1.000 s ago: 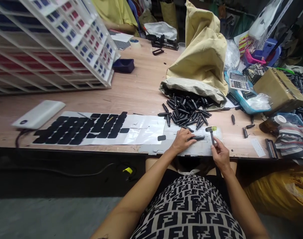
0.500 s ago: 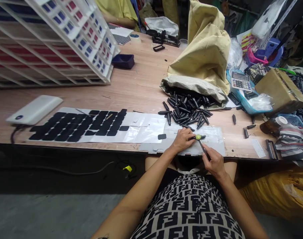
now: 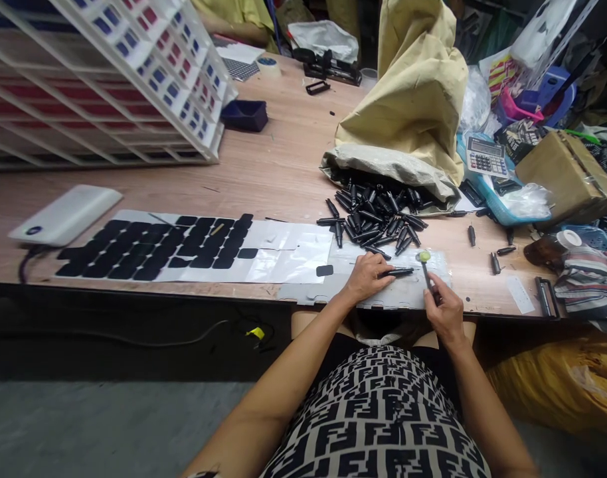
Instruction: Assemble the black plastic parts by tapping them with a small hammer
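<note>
The left hand (image 3: 369, 277) holds a black piece (image 3: 400, 272) lying on the grey sheet (image 3: 306, 292), near side of the pile (image 3: 376, 218), while the right hand (image 3: 443, 309) grips a hammer (image 3: 424, 257), its head just right of the piece.

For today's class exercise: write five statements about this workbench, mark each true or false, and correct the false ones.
1. The right hand holds a small hammer. True.
2. The left hand is empty. False: it holds a slim black piece.
3. A heap of black pieces lies at the tan sack's mouth. True.
4. The calculator is inside the white crate. False: it rests on the blue basket.
5. The white sheet bears black patches. True.
</note>
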